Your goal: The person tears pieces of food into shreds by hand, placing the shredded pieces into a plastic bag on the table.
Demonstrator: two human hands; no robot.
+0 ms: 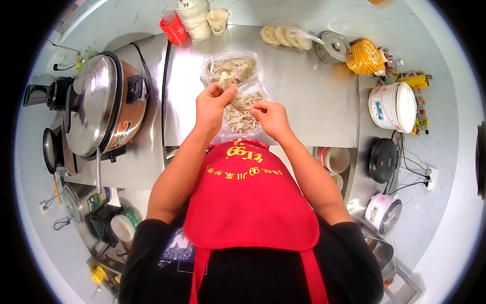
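While the left hand (210,107) pinches a greyish-beige strip of food (240,103) between thumb and curled fingers, the right hand (271,119) nips its lower end between thumb and fingertip, its other fingers folded in. The strip hangs between the two hands, over a pile of shreds (240,121) on clear plastic. Just beyond, a clear plastic bag (205,74) holds a greyish clump (239,67).

All this lies on a shiny stainless-steel worktop (314,81) in a small kitchen with pale, faintly veined walls (445,121). Along the back edge stand a red cup (173,29), a plastic-wrapped stack of white containers (195,21) and a patterned paper cup (217,22); farther right are bagged flatbreads (285,37) and a lidded metal pot (334,47).

A large electric cooker (132,114) with a steel lid fills the left side. On the right come a white bucket (383,107), a round black appliance (382,160) and a white rice cooker (375,210), with cords running to a wall socket (431,177). The person wears a red apron (248,207) with yellow lettering.
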